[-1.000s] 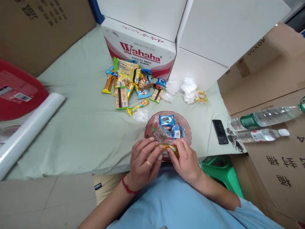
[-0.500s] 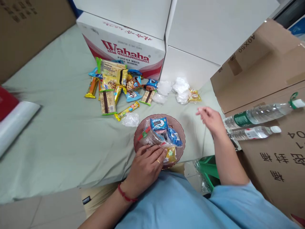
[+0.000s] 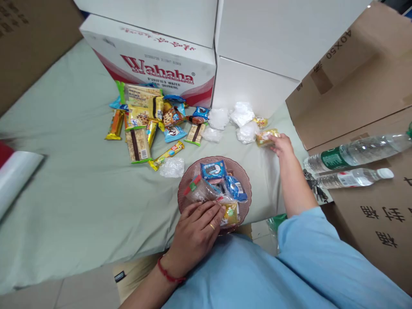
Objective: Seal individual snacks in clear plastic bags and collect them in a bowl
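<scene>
My left hand lies flat over the near edge of a pink glass bowl, fingers stretched out on the wrapped snacks inside. In the bowl are a blue packet, a second blue packet, a clear-wrapped brown item and a yellow packet. To the right, my right hand pinches a small yellow snack packet at its right end. Another yellow packet lies just behind it, next to crumpled clear plastic wraps.
A pile of snack packets lies before a Wahaha water carton. White boxes stand behind. Two water bottles lie at the right, beside cardboard boxes. A silvery roll is at the left.
My right hand has moved from empty air onto a yellow snack packet and taken hold of it, drawing it slightly away from the other one. My left hand stays on the bowl.
</scene>
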Demonstrator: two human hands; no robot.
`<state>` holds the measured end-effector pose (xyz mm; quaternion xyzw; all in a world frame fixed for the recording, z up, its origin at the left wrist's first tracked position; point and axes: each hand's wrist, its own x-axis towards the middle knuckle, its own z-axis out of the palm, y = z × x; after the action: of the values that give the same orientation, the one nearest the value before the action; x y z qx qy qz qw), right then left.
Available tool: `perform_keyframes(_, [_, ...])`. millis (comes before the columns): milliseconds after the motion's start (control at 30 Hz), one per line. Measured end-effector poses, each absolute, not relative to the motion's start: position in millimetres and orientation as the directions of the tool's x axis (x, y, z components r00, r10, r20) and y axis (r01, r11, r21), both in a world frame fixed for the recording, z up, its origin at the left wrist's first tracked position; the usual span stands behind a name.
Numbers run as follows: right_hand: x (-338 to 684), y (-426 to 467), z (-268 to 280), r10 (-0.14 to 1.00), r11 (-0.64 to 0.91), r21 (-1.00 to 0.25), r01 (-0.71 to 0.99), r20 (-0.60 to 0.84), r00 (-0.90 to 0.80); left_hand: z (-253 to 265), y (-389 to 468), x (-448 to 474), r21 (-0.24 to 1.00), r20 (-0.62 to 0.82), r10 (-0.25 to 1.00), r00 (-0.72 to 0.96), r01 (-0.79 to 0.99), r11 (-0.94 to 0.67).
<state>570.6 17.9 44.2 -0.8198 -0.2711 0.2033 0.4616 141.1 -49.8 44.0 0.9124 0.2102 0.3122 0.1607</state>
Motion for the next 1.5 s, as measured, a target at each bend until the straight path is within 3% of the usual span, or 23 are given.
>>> perform_keyframes(100, [572,-20,67,0.529,-0.432,-0.892,0.133,-0.132,0.838,43,-51,139,0.438,0.53,0.476,0.701,0.254,-0.862])
perform_keyframes(167, [563,-47,92,0.56,-0.361,-0.91,0.203,-0.038,0.828,42,-52,135,0.45,0.57,0.477,0.669,0.232,-0.863])
perform_keyframes(233, [540,-66,119,0.674,-0.259,-0.928,0.267,0.024,0.739,42,-54,130,0.477,0.626,0.512,0.589,0.231,-0.848])
perform_keyframes(367, [455,-67,157,0.97,-0.177,-0.931,0.319,-0.109,0.219,40,-53,118,0.577,0.672,0.67,0.315,0.345,-0.74])
perform_keyframes(467, [383,-41,155,0.95,-0.036,-0.897,0.44,-0.167,-0.263,37,-52,107,0.645,0.647,0.747,0.152,0.413,-0.643])
perform_keyframes(533, [345,-22,144,0.89,0.062,-0.766,0.64,-0.248,-0.384,37,-53,100,0.655,0.658,0.748,0.087,0.422,-0.626])
perform_keyframes(600, [316,-10,131,0.878,0.105,-0.55,0.828,-0.34,-0.337,39,-54,96,0.626,0.687,0.72,0.097,0.423,-0.655])
perform_keyframes(667, [298,-7,123,0.903,0.121,-0.375,0.919,-0.343,-0.259,41,-55,96,0.578,0.698,0.689,0.195,0.415,-0.703])
perform_keyframes(767, [292,-14,123,0.951,0.178,-0.291,0.94,-0.195,-0.241,42,-50,106,0.527,0.628,0.666,0.403,0.41,-0.745])
perform_keyframes(833, [304,-18,126,0.964,0.223,-0.344,0.912,-0.059,-0.258,39,-44,114,0.485,0.561,0.643,0.522,0.422,-0.766])
perform_keyframes(900, [334,-17,125,0.982,0.186,-0.491,0.851,0.064,-0.178,35,-39,120,0.437,0.51,0.618,0.598,0.439,-0.785])
perform_keyframes(967, [381,-8,116,0.99,0.022,-0.668,0.744,0.12,0.079,31,-36,121,0.419,0.489,0.611,0.623,0.447,-0.791])
perform_keyframes(1033, [441,6,100,0.904,-0.197,-0.783,0.59,0.088,0.419,27,-34,119,0.444,0.482,0.619,0.62,0.436,-0.783])
perform_keyframes(1133, [527,35,70,0.662,-0.461,-0.749,0.477,0.068,0.746,23,-32,116,0.512,0.48,0.636,0.604,0.395,-0.762])
perform_keyframes(1200, [569,56,54,0.673,-0.503,-0.608,0.614,0.171,0.72,21,-32,115,0.548,0.476,0.647,0.595,0.375,-0.748])
perform_keyframes(1300, [599,84,39,0.846,-0.368,-0.448,0.815,0.203,0.493,20,-30,116,0.582,0.464,0.664,0.586,0.364,-0.727])
perform_keyframes(1400, [604,101,32,0.916,-0.3,-0.442,0.845,0.113,0.385,20,-29,117,0.597,0.451,0.672,0.587,0.361,-0.716])
perform_keyframes(1500, [604,100,28,0.886,-0.358,-0.446,0.82,0.115,0.449,20,-28,117,0.601,0.44,0.674,0.593,0.363,-0.712])
